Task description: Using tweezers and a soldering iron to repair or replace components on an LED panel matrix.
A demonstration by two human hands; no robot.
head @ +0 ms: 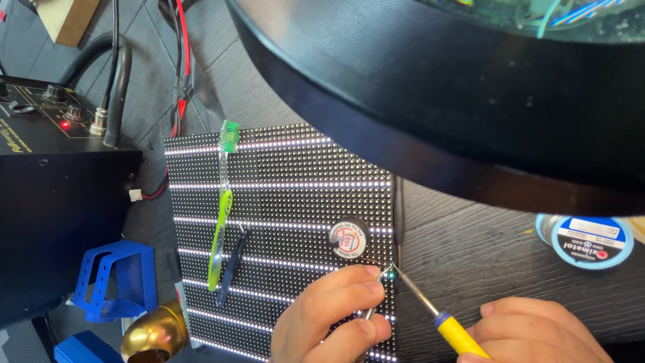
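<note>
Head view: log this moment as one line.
left hand: pinches thin metal tweezers | right hand: holds yellow-handled soldering iron | tips meet at black LED dot-matrix panel edge

We see a green toothbrush (pixel 222 208) lying left, a solder spool (pixel 587 240) right, and a blue bracket (pixel 114 279) near left.

The left hand (pixel 332 316) sits low, its fingers (pixel 349 279) curled and pinched tight together. The right hand (pixel 537 333) is beside it, curled in a loose fist, knuckles up.
</note>
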